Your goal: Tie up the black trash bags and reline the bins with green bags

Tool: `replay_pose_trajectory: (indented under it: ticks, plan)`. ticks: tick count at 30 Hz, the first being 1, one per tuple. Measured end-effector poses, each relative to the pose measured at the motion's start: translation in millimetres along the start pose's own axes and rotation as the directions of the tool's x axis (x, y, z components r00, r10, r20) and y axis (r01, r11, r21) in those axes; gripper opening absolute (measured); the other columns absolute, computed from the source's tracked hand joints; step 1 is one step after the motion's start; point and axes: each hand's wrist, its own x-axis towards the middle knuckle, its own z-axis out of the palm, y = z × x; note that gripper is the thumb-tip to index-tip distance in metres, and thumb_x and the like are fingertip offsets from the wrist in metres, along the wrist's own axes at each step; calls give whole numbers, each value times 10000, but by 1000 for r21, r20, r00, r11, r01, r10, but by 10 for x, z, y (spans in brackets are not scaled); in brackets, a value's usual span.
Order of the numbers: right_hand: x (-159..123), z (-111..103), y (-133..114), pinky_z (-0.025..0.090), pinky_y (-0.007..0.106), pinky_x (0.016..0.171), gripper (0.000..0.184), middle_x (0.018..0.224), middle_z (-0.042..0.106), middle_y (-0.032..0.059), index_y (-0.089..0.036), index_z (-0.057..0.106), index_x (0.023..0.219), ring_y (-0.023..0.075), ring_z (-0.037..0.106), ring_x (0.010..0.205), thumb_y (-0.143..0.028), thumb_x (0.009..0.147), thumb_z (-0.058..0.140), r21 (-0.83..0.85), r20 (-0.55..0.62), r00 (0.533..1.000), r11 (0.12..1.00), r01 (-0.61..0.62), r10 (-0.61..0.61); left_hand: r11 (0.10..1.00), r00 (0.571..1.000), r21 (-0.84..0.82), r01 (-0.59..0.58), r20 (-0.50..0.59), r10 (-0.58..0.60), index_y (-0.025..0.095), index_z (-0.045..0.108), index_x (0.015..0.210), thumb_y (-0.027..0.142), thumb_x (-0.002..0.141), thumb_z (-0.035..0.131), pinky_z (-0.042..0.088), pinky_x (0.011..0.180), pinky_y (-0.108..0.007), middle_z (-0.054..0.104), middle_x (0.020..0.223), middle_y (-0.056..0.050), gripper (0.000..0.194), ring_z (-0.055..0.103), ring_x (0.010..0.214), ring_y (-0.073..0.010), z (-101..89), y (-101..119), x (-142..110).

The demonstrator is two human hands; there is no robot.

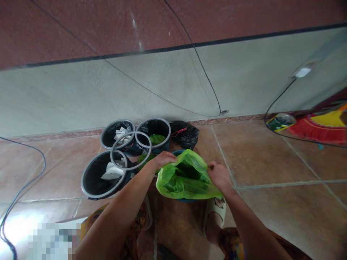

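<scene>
A bright green plastic bag (184, 186) is spread at its mouth over a blue bin (187, 200), of which only slivers of rim show. My left hand (165, 159) grips the bag's far left edge with closed fingers. On the opposite side my right hand (218, 174) pinches the bag's right edge. Dark folds show inside the bag's opening. A loose grey ring (112, 153) rests across the bins to the left of my left hand.
Three black-lined bins stand left: a front one (84, 184) and a back one (103, 144) with white paper, another (168, 139) holding something green. A tied black bag (191, 135) lies by the wall. Cables (45, 159) run along the floor at left; a green can (279, 122) sits far right.
</scene>
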Motion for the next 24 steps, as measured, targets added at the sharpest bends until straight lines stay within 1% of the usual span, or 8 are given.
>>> replay_pose_trajectory:
  ticks: [3,5,7,11,14,17,21,24]
  plan:
    - [-34,-66,51,425,283,661,250,910,722,136,-165,714,914,228,683,833,-168,859,471,-69,-61,996,995,-76,72,893,957,435,-118,-190,219,157,692,744,131,712,595,430,662,-249,626,635,7,105,601,659,-152,-69,0,-58]
    - [-68,-58,100,441,294,663,277,943,708,160,-146,704,933,238,688,835,-145,875,433,-105,-80,991,988,-111,103,761,883,642,-90,-302,360,171,682,830,108,769,529,435,727,-269,661,739,-23,176,627,752,-176,-80,-4,-109]
    - [-105,-27,139,457,304,673,305,1002,690,180,-131,698,964,248,694,851,-105,867,409,-126,-63,991,984,-126,119,683,806,728,-56,-371,462,175,649,927,107,817,481,440,777,-286,683,864,-55,211,638,838,-194,-55,-14,-160]
    - [-156,-14,116,482,335,767,334,1091,653,204,-107,684,1064,284,676,953,-85,786,500,-84,16,999,995,-49,51,675,747,732,-90,-398,532,185,586,1000,115,854,459,451,792,-284,682,934,-60,206,638,868,-192,58,-52,-213]
    - [-128,-67,-2,463,381,907,488,1206,618,194,-122,590,1259,310,605,1102,-181,774,590,40,-98,988,991,125,-121,673,726,719,-173,-368,580,195,589,1041,110,858,457,459,815,-282,683,966,-53,241,639,891,-186,124,-84,-204]
    - [-52,-65,-143,418,393,1001,536,1287,592,144,-167,534,1323,288,544,1179,-298,809,611,154,-209,929,928,340,-306,654,694,714,-251,-337,636,203,625,1039,111,867,446,464,843,-284,679,990,-51,265,635,907,-184,158,-104,-187]
    - [40,92,-243,393,405,1017,410,1254,604,150,-170,620,1216,281,541,1171,-321,835,606,136,-197,901,899,417,-388,658,667,697,-285,-349,658,203,668,948,117,862,456,473,847,-288,660,915,-49,244,619,855,-176,177,-113,-160]
    - [105,193,-214,407,377,970,206,1148,648,132,-186,704,976,260,584,1095,-279,810,624,133,-147,913,907,398,-380,664,627,669,-333,-369,686,193,682,886,105,825,496,466,904,-296,642,963,-66,214,605,921,-178,172,-122,-112]
